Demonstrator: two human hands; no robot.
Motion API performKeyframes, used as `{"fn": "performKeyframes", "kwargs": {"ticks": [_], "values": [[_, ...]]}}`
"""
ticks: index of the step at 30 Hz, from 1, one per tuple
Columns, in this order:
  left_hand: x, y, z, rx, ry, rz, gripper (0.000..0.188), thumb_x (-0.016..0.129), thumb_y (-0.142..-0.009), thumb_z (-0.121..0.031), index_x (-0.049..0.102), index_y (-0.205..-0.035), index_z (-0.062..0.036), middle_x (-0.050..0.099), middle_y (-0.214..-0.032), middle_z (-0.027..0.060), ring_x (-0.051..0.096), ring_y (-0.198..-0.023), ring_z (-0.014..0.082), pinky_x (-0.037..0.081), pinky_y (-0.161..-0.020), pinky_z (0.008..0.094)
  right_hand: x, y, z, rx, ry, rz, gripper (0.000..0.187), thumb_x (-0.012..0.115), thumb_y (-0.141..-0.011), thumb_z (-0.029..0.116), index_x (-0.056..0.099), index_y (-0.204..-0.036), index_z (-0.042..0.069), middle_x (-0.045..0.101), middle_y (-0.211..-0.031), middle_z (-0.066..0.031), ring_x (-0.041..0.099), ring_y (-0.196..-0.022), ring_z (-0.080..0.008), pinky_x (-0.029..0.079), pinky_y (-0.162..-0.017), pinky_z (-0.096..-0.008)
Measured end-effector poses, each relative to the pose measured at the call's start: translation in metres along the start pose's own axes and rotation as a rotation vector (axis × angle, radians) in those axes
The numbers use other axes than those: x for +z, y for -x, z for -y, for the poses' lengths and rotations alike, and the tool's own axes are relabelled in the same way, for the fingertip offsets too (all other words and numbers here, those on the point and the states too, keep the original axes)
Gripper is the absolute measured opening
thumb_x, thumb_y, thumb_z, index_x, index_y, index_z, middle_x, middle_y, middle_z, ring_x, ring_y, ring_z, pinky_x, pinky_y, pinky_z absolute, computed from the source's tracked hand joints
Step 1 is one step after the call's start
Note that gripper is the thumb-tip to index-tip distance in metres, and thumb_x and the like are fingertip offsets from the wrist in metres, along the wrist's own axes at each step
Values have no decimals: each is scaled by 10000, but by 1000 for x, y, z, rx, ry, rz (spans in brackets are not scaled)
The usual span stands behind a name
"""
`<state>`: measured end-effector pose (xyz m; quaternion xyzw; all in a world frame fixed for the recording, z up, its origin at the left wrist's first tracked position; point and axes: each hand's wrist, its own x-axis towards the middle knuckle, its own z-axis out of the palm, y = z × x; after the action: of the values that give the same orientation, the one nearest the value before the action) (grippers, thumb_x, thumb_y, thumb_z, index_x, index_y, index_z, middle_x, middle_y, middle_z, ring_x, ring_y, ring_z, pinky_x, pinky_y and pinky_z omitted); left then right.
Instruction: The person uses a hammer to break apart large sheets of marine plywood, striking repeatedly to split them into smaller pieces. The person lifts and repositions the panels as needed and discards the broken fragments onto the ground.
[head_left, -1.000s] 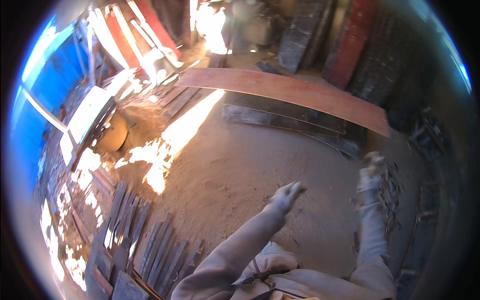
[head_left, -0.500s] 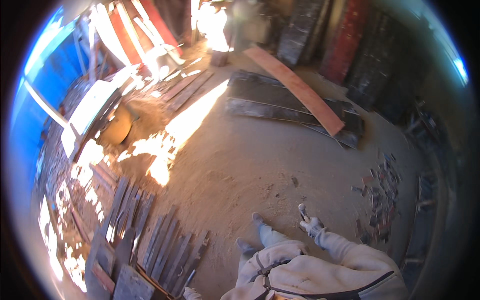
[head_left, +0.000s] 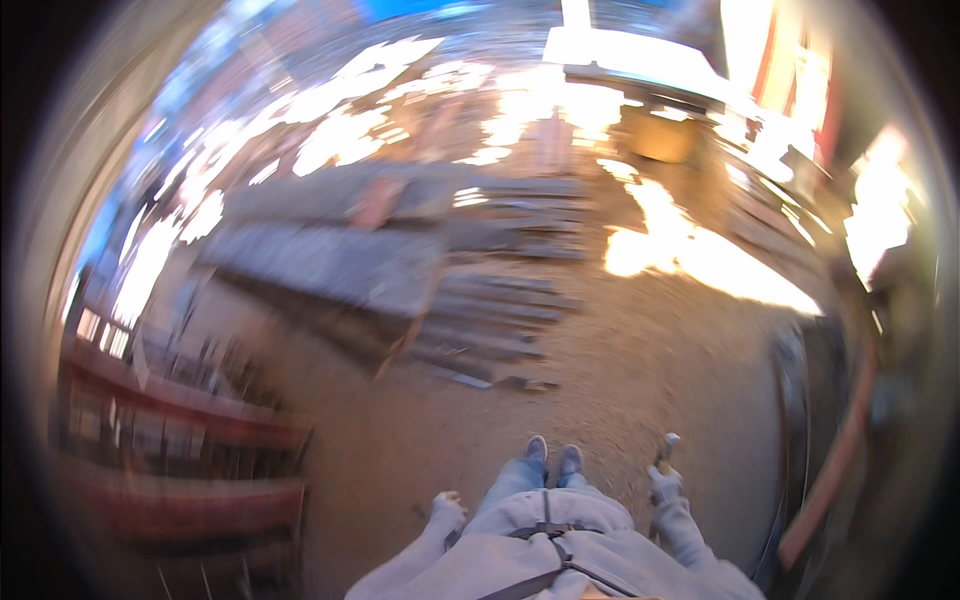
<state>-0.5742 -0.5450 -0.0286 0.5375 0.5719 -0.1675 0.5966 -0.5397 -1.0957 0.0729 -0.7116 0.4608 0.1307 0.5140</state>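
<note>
My right hand [head_left: 666, 487], in a pale glove, is at my right side and closed round a short hammer-like tool [head_left: 668, 450] with a pale rounded end. Motion blur hides the tool's finer shape. My left hand [head_left: 449, 506] hangs low beside my left hip, over the dirt floor. Its fingers are smeared, so whether it holds anything is unclear. Ahead of me and to the left lie several narrow dark planks [head_left: 500, 315], roughly side by side. Both hands are apart from them.
Wide grey boards [head_left: 330, 265] lie left of the planks, with a reddish piece [head_left: 377, 202] on top. Red beams [head_left: 190, 505] stand at the lower left. A long reddish board [head_left: 830, 480] lies at the right. Bright sunlight falls on the ground [head_left: 690, 250] ahead.
My view has swung left, so the planks now lie ahead and the reddish board is at the right. My left hand has come fully into view. The right hand still holds the tool.
</note>
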Motion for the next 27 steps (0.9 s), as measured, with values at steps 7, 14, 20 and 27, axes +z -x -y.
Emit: {"fn": "performKeyframes", "kwargs": {"ticks": [7,14,20,27], "values": [[-54,1,22,-105,-254,-201,210,594,-845,-74,776,-750,-112,718,-701,72,644,-622,174,560,-605,370,65,-29,59,-59,187,159,222,742,-865,248,649,-813,53,577,-624,-43,553,-453,-187,464,-420,-390],[-104,-39,7,-61,-465,-58,239,600,-822,-49,805,-762,-156,770,-791,31,696,-717,130,582,-672,310,185,-6,123,-79,191,281,202,721,-883,223,635,-837,46,548,-588,-56,555,-409,-222,466,-367,-395],[-189,-89,-108,-59,-356,-145,208,552,-928,-176,757,-901,-157,736,-817,46,656,-659,158,517,-565,319,317,43,174,-11,176,245,229,749,-880,212,588,-834,55,540,-583,-67,551,-397,-229,468,-350,-391],[-238,-171,-247,7,16,-332,285,501,-1038,-316,686,-1009,-101,672,-760,93,566,-512,182,432,-439,368,439,83,261,-29,109,340,291,765,-890,244,577,-816,35,566,-620,-79,577,-435,-223,483,-368,-392]]}}
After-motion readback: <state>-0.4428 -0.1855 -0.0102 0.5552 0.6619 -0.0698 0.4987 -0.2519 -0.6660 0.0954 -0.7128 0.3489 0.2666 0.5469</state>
